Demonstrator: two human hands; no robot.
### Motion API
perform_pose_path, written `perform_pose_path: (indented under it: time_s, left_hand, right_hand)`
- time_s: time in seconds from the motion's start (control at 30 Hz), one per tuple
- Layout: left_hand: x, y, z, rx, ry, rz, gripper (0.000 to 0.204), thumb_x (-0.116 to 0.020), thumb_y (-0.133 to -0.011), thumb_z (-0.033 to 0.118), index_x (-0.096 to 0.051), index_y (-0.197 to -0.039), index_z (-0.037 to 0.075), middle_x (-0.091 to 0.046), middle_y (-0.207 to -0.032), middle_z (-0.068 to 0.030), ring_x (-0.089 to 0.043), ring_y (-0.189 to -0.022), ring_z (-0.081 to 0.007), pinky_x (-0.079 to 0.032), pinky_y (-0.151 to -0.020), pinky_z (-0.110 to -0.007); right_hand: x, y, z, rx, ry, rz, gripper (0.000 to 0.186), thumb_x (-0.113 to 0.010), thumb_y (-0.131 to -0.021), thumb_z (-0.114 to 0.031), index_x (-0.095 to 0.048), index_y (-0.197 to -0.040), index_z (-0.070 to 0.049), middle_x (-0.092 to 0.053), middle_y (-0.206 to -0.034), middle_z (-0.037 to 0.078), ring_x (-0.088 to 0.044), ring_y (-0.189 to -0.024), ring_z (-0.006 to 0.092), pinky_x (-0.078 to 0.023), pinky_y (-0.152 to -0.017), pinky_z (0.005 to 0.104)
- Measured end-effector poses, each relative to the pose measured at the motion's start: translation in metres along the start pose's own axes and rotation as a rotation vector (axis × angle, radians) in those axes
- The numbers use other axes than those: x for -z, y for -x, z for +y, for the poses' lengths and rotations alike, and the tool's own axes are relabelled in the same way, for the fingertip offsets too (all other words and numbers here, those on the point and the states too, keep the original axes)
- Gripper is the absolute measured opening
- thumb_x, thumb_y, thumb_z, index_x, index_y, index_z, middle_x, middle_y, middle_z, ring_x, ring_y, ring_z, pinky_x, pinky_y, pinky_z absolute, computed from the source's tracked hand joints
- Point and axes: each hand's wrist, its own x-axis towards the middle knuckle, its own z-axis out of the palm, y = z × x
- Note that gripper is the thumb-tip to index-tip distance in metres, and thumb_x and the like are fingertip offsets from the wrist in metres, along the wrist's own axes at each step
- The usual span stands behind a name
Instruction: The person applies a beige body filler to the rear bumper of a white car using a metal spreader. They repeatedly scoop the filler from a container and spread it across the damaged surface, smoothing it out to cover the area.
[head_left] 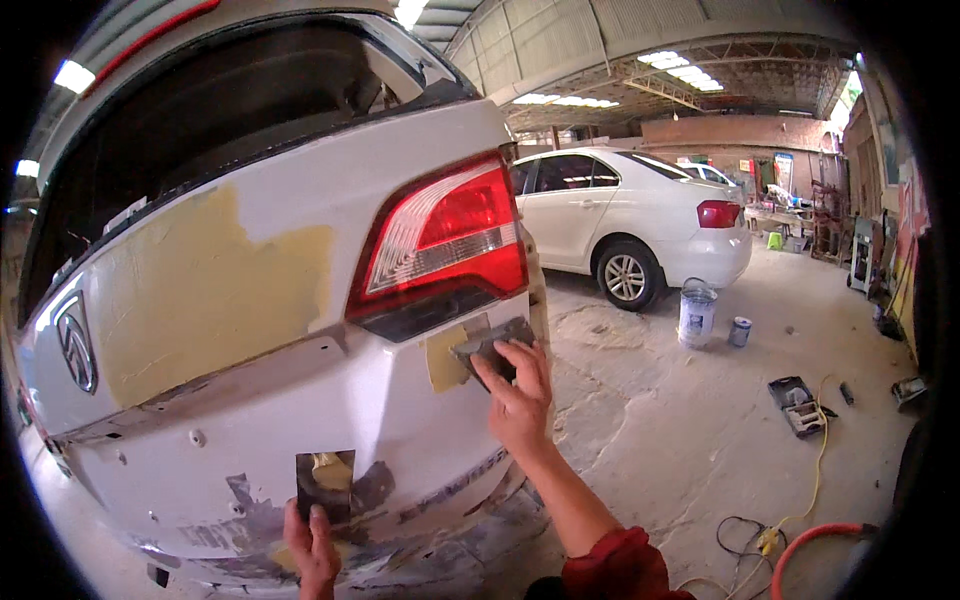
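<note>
A white car's rear point(350, 400) fills the left and middle. Below its red and clear tail light point(450, 235) lies a small yellowish putty patch point(443, 365). My right hand point(522, 405) grips a dark putty spreader point(490, 352), its fingers spread over the blade, which lies against the body at the patch's right edge. Lower down, my left hand point(312, 545) holds upright a dark rectangular putty plate point(325, 500) between thumb and fingers. A dab of yellowish putty point(330, 470) sits on it. A much larger putty patch point(200, 290) covers the tailgate, right of the emblem.
Behind stands a white sedan point(650, 215). On the concrete floor to the right are a white bucket point(697, 315), a small can point(740, 332), an open black tool case point(797, 405), a yellow cable point(822, 460) and a red hose point(810, 535).
</note>
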Motion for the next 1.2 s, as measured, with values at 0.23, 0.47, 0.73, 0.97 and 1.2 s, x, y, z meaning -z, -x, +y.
perform_pose_path:
  time_s: [0.23, 0.47, 0.73, 0.97, 1.2]
  left_hand:
    - [0.002, 0.0, -0.003, 0.023, -0.01, -0.006, 0.025, -0.05, -0.103, 0.022, -0.056, -0.107, -0.002, -0.058, -0.093, -0.0044, -0.049, -0.086, -0.0122, -0.042, -0.077, -0.028]
    - [0.001, 0.0, -0.006, 0.004, -0.008, 0.012, 0.025, -0.051, -0.102, 0.023, -0.055, -0.104, -0.002, -0.056, -0.087, -0.0045, -0.047, -0.081, -0.0124, -0.042, -0.073, -0.029]
    - [-0.002, 0.001, 0.01, 0.051, -0.029, -0.001, 0.023, -0.051, -0.102, 0.025, -0.053, -0.102, 0.002, -0.051, -0.09, -0.0011, -0.042, -0.082, -0.0116, -0.039, -0.073, -0.028]
    - [0.006, 0.001, -0.01, 0.026, 0.002, -0.039, 0.024, -0.05, -0.102, 0.026, -0.053, -0.105, 0.002, -0.052, -0.092, -0.0002, -0.043, -0.084, -0.0099, -0.039, -0.074, -0.026]
    - [0.0, 0.001, -0.002, 0.046, 0.026, 0.017, 0.024, -0.051, -0.102, 0.022, -0.054, -0.103, -0.001, -0.054, -0.09, -0.0035, -0.047, -0.083, -0.0118, -0.041, -0.075, -0.027]
  right_hand:
    - [-0.012, -0.01, 0.011, -0.01, 0.045, 0.018, 0.051, -0.062, -0.077, 0.004, -0.076, -0.116, -0.023, -0.06, -0.122, 0.009, -0.056, -0.116, 0.0342, -0.039, -0.108, 0.0567]
    - [-0.025, -0.009, 0.02, 0.027, 0.058, 0.071, 0.047, -0.062, -0.08, 0.003, -0.077, -0.116, -0.024, -0.061, -0.121, 0.009, -0.056, -0.115, 0.0339, -0.042, -0.106, 0.0523]
    - [-0.031, -0.005, 0.02, 0.048, 0.078, 0.06, 0.045, -0.065, -0.079, 0.004, -0.077, -0.115, -0.02, -0.063, -0.118, 0.009, -0.058, -0.111, 0.0352, -0.046, -0.1, 0.051]
    - [-0.027, 0.03, 0.02, 0.04, 0.058, 0.026, 0.047, -0.066, -0.078, 0.007, -0.077, -0.115, -0.019, -0.064, -0.115, 0.012, -0.06, -0.105, 0.0371, -0.045, -0.1, 0.0531]
    - [-0.009, 0.074, 0.012, 0.012, 0.047, -0.067, 0.051, -0.064, -0.073, 0.01, -0.077, -0.114, -0.017, -0.064, -0.118, 0.014, -0.061, -0.11, 0.0375, -0.045, -0.103, 0.0497]
